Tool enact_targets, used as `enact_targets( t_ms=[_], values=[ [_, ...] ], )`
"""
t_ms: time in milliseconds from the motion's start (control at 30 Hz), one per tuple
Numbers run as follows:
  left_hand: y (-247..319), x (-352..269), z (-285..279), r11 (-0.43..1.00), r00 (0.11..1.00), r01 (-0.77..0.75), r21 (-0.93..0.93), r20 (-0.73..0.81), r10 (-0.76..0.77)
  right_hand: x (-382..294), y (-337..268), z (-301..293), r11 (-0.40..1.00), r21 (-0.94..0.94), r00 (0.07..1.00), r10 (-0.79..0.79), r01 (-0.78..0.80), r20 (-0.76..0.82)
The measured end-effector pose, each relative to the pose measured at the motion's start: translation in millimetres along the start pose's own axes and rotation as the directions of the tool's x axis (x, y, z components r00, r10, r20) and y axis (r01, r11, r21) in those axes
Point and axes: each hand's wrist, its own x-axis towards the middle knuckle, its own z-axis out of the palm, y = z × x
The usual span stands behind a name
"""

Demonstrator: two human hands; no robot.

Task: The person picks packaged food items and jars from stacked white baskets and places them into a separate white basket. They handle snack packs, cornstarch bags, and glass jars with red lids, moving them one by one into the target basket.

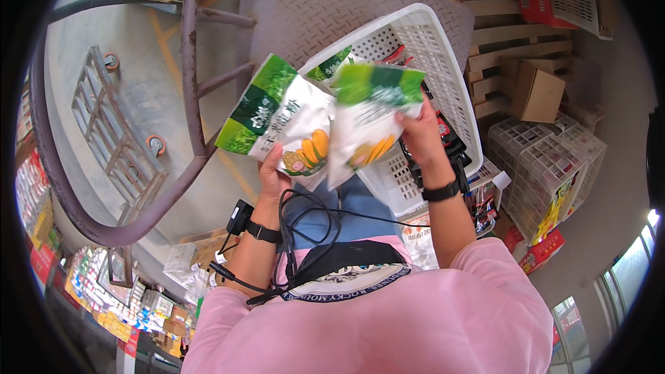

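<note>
My left hand grips the lower edge of a white and green plastic food bag with corn pictured on it. A similar bag, slightly blurred, is pinched at its right edge by my right hand. The two bags meet or overlap in front of me, above my lap. Behind them stands a white perforated plastic basket, holding another green and white bag and several dark and red packets.
The basket rests on a diamond-plate metal platform with a tubular railing. A black cable lies across my front. Wooden pallets, a cardboard box and plastic crates are at the right. A wheeled metal cart stands at the left.
</note>
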Motion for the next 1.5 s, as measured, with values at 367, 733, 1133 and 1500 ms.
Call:
enact_targets(
  t_ms=[367,733,1133,1500],
  values=[
    [14.7,-15.3,-18.4,0.992,0.996,0.09,0.086,0.002,-0.091,150.9,106.8,-118.8,0.705,-0.706,0.989,0.056,0.058,0.137],
    [-1.7,-18.4,-20.0,0.939,0.987,0.157,0.307,-0.021,-0.158,146.1,123.3,-26.3,0.855,-0.419,0.944,0.217,-0.307,-0.249],
    [-1.3,-7.0,34.9,0.84,0.949,0.208,0.501,0.103,-0.297,-34.2,20.7,33.2,0.932,-0.293,0.976,0.214,-0.214,-0.033],
    [-24.1,-7.8,35.5,0.796,0.74,0.572,0.2,0.293,-0.605,-54.8,26.8,10.7,0.913,0.177,0.918,0.325,-0.368,0.228]
  ],
)
